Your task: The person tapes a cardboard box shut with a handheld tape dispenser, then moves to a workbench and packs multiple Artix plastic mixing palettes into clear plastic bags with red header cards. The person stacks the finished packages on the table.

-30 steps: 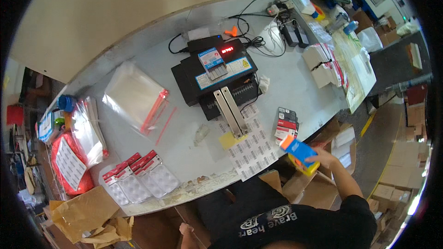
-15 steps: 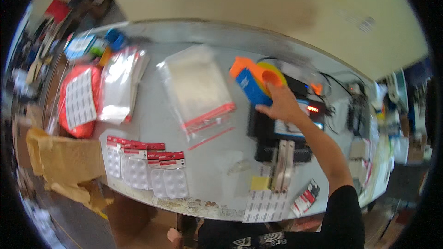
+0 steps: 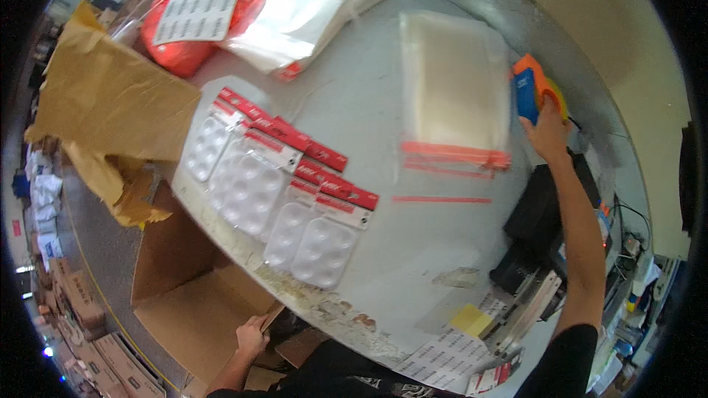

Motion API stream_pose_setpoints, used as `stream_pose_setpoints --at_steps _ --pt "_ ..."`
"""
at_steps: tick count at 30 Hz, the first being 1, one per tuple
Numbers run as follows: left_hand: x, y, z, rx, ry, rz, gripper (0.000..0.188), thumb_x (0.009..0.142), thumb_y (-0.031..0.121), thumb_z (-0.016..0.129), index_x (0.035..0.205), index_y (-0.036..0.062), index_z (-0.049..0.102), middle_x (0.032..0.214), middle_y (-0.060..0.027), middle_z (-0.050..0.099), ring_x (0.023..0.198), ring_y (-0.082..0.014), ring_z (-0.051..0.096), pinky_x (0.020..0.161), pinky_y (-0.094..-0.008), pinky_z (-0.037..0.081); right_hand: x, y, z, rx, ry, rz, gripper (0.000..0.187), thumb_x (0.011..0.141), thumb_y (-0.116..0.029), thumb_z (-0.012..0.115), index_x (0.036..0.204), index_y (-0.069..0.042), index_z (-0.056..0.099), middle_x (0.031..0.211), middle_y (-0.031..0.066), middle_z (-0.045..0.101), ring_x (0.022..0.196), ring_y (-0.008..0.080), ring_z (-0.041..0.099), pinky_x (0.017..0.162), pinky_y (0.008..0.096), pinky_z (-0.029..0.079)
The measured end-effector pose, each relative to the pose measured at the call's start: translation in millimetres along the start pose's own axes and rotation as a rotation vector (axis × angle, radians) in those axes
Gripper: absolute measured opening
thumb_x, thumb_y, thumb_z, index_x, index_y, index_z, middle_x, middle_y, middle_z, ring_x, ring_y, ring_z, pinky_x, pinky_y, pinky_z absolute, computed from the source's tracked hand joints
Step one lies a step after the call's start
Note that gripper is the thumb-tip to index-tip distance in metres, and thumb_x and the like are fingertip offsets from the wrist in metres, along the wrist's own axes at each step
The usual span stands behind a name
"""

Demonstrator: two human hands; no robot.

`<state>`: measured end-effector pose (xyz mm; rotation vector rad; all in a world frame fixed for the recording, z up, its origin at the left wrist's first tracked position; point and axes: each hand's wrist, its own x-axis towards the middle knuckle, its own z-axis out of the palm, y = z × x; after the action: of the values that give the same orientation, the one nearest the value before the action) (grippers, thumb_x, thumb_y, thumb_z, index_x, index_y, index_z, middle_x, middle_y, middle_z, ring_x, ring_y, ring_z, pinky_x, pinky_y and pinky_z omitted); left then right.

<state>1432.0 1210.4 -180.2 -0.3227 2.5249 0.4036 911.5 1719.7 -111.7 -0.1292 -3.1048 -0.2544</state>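
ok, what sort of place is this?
Likely a packing station in a workshop or warehouse: a tape dispenser, a stack of clear bags and an open cardboard box beside the bench.

It's just a black tee (image 3: pixel 332 374) with white print (image 3: pixel 394 387), short sleeve (image 3: pixel 569 360) stopping well up-arm from the bare right hand (image 3: pixel 547 131).
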Motion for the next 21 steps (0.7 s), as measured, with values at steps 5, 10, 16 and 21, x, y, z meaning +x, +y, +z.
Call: stream_pose_setpoints --at_steps 5,10,16,21 --pt "5.0 -12.1 5.4 0.026 0.001 0.025 0.04 0.07 0.012 0.065 0.11 0.0101 0.063 0.097 -0.0109 0.064 0.084 -0.0312 0.063 0.072 -0.0416 0.052 -143.1 -0.3 -66.8 0.17 0.238 -0.515 0.055 0.083 -0.014 0.065 0.134 -0.008 0.044 0.133 0.0117 0.051 0.123 0.0271 0.047 0.103 0.0426 0.03" --pt "3.6 -21.8 17.1 -0.054 0.045 0.081 0.04 0.073 0.01 0.061 0.113 0.0072 0.061 0.1 -0.0134 0.066 0.086 -0.0328 0.063 0.072 -0.0419 0.052 -372.3 0.8 -118.5 0.022 0.231 -0.664 0.045 0.078 0.001 0.065 0.121 -0.006 0.056 0.12 0.0143 0.061 0.111 0.0271 0.058 0.096 0.0456 0.037" --pt "-4.1 -14.1 23.4 -0.256 0.265 0.305 0.04 0.075 0.003 0.055 0.115 -0.0001 0.059 0.097 -0.0209 0.066 0.08 -0.036 0.064 0.07 -0.0425 0.053 -544.8 -24.5 -99.7 0.198 0.102 -0.313 0.025 0.074 0.003 0.065 0.098 0.0 0.062 0.092 0.0121 0.065 0.085 0.0301 0.062 0.082 0.0396 0.043" --pt "-11.0 -9.1 33.4 -0.2 0.25 0.34 0.042 0.074 0.001 0.053 0.116 -0.0018 0.058 0.087 -0.0231 0.066 0.073 -0.0376 0.065 0.068 -0.0441 0.053 -600.9 -26.9 -99.4 0.295 0.066 -0.197 0.021 0.074 0.002 0.066 0.093 -0.003 0.063 0.086 0.0101 0.065 0.08 0.0281 0.061 0.074 0.0376 0.043"
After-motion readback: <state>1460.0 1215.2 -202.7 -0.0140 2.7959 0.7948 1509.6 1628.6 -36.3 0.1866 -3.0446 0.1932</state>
